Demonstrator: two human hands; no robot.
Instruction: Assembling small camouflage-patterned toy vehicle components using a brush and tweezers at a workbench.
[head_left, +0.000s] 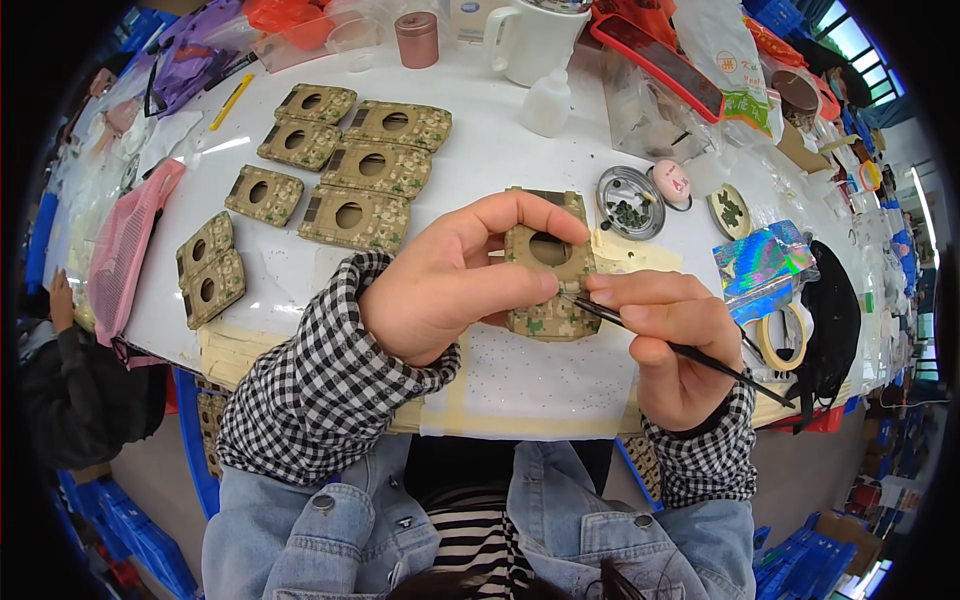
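Over the near part of the table, my left hand (440, 275) grips a camouflage-patterned model tank hull (535, 322), thumb and index finger curled around its side. A round opening shows in its top. My right hand (680, 340) pinches a pair of dark, slim tweezers (735, 375). Their tips are at the hull's surface, close to my left thumb; whether they hold a small part I cannot make out. Beyond my right hand stands a round metal dish (656, 215) with small dark green pieces. A second shallow dish (714, 205) beside it holds similar pieces.
Several camouflage hulls (350, 215) lie in groups at the left. A yellow knife (231, 102), a white squeeze bottle (547, 105), a white mug (535, 45) and a red-cased phone (657, 68) lie further back. At the right are a tape roll (768, 345) and holographic film (762, 270).
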